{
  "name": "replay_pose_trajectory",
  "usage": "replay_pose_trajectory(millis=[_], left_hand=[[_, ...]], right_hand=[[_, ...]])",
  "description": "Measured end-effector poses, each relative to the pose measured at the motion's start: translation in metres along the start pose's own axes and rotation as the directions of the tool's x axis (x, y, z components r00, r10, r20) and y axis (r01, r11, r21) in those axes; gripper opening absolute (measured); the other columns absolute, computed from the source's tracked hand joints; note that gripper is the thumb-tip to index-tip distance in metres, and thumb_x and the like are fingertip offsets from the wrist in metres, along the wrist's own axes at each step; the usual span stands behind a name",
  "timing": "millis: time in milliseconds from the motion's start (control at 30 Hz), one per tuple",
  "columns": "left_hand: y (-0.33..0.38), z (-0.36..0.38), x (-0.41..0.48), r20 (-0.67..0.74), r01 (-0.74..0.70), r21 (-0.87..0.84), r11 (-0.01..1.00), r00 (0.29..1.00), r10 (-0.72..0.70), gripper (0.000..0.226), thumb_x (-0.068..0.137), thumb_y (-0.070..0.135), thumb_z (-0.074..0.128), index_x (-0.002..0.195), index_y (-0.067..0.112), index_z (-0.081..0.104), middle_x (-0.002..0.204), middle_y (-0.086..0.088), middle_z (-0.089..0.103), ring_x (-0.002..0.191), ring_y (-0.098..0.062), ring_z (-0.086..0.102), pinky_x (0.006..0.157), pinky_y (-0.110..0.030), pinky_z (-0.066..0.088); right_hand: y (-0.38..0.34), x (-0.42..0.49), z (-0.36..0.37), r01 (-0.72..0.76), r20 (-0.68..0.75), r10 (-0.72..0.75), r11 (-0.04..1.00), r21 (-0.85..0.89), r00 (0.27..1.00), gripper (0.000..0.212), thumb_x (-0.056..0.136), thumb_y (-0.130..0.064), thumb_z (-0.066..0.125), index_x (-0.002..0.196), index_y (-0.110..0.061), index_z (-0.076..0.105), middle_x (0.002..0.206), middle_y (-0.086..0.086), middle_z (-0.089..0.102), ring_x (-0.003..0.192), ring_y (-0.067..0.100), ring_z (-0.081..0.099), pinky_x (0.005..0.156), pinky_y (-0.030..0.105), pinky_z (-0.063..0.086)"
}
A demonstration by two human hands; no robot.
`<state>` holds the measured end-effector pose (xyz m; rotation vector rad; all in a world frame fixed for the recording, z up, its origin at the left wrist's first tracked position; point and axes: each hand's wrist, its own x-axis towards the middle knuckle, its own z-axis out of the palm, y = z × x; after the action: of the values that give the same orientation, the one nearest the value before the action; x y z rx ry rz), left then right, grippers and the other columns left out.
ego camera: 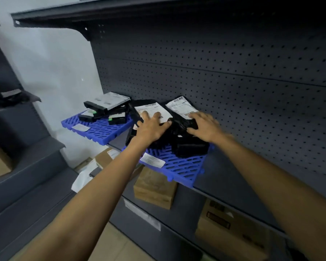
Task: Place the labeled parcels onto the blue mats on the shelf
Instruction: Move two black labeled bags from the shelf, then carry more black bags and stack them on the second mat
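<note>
Two blue slatted mats lie on the dark shelf. The nearer mat [179, 166] carries a pile of black parcels with white labels. My left hand [151, 127] rests flat, fingers spread, on one labeled black parcel [149, 108]. My right hand [205, 125] lies on a second labeled parcel [181, 106], its fingers curled over the black wrapping. A lower black parcel [190, 149] sits at the front of the pile. The farther mat [100, 129] holds several small black boxes [105, 108], stacked loosely.
A pegboard back panel [233, 81] rises behind the shelf. Another shelf [83, 10] hangs overhead. Cardboard boxes [154, 187] stand on the lower shelf, with another carton [231, 228] to the right. A white label [152, 160] is stuck on the near mat.
</note>
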<state>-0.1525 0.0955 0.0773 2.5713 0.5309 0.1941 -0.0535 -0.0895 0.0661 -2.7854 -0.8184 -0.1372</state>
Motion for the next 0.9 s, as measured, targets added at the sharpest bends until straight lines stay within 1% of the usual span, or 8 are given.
replay_pose_trajectory(millis=[133,200,300,367,467,533,700,900], left_hand=[[-0.013,-0.005,-0.025,-0.036,-0.164,0.186,0.969,0.984,0.174,0.058,0.095,0.05,0.052,0.146,0.027,0.038,0.149,-0.013,0.029,0.134,-0.046,0.029,0.11,-0.056,0.029],[-0.015,-0.004,-0.041,-0.058,-0.243,0.283,0.928,0.961,0.269,0.057,0.095,0.043,0.055,0.147,0.028,0.038,0.149,-0.01,0.034,0.137,-0.045,0.026,0.113,-0.061,0.022],[-0.016,0.006,-0.068,-0.035,-0.404,0.372,0.836,0.894,0.447,0.055,0.094,0.035,0.058,0.146,0.027,0.041,0.147,-0.006,0.04,0.142,-0.041,0.025,0.117,-0.061,0.014],[-0.012,0.016,-0.086,-0.014,-0.5,0.405,0.765,0.834,0.552,0.052,0.093,0.031,0.059,0.143,0.026,0.045,0.143,-0.004,0.046,0.139,-0.035,0.033,0.117,-0.054,0.02],[0.001,0.038,-0.116,0.053,-0.596,0.35,0.722,0.783,0.62,0.051,0.091,0.027,0.061,0.141,0.025,0.049,0.136,-0.006,0.054,0.126,-0.033,0.048,0.103,-0.045,0.04],[0.012,0.055,-0.137,0.106,-0.63,0.31,0.712,0.767,0.633,0.05,0.091,0.025,0.062,0.14,0.024,0.05,0.133,-0.007,0.055,0.12,-0.035,0.053,0.094,-0.045,0.047],[0.064,0.1,-0.195,0.193,-0.727,0.224,0.649,0.685,0.702,0.046,0.092,0.025,0.062,0.137,0.026,0.052,0.139,-0.006,0.054,0.123,-0.035,0.054,0.093,-0.048,0.049],[0.149,0.155,-0.287,0.242,-0.856,0.129,0.501,0.518,0.821,0.039,0.095,0.022,0.058,0.134,0.024,0.053,0.132,-0.007,0.055,0.116,-0.036,0.058,0.086,-0.045,0.05]], right_hand=[[-0.002,-0.053,-0.002,-0.082,-0.077,0.081,0.996,-0.018,0.994,0.061,0.094,-0.039,0.058,0.148,-0.023,0.036,0.151,0.007,0.039,0.134,0.033,0.038,0.105,0.048,0.039],[-0.005,-0.081,-0.002,-0.135,-0.082,0.132,0.99,-0.028,0.988,0.058,0.095,-0.036,0.057,0.147,-0.022,0.037,0.147,0.009,0.042,0.132,0.034,0.04,0.104,0.048,0.04],[-0.004,-0.126,0.003,-0.197,-0.072,0.193,0.978,-0.064,0.979,0.052,0.097,-0.034,0.055,0.145,-0.021,0.04,0.142,0.011,0.046,0.13,0.035,0.041,0.103,0.047,0.04],[0.0,-0.157,0.005,-0.237,-0.076,0.23,0.967,-0.097,0.97,0.048,0.098,-0.034,0.054,0.142,-0.02,0.042,0.141,0.01,0.048,0.13,0.034,0.042,0.102,0.047,0.04],[0.007,-0.206,0.009,-0.297,-0.081,0.288,0.943,-0.149,0.954,0.044,0.098,-0.034,0.053,0.139,-0.019,0.043,0.14,0.01,0.049,0.128,0.033,0.042,0.101,0.046,0.042],[0.013,-0.242,0.012,-0.339,-0.082,0.33,0.925,-0.17,0.941,0.044,0.098,-0.033,0.054,0.138,-0.019,0.044,0.14,0.009,0.049,0.129,0.032,0.042,0.101,0.045,0.042],[0.048,-0.348,0.006,-0.475,-0.109,0.463,0.863,-0.171,0.88,0.042,0.098,-0.032,0.055,0.136,-0.017,0.045,0.137,0.01,0.049,0.126,0.033,0.043,0.1,0.043,0.041],[0.1,-0.485,-0.014,-0.639,-0.161,0.62,0.757,-0.133,0.768,0.039,0.097,-0.029,0.055,0.132,-0.016,0.047,0.133,0.012,0.05,0.125,0.035,0.043,0.094,0.044,0.043]])
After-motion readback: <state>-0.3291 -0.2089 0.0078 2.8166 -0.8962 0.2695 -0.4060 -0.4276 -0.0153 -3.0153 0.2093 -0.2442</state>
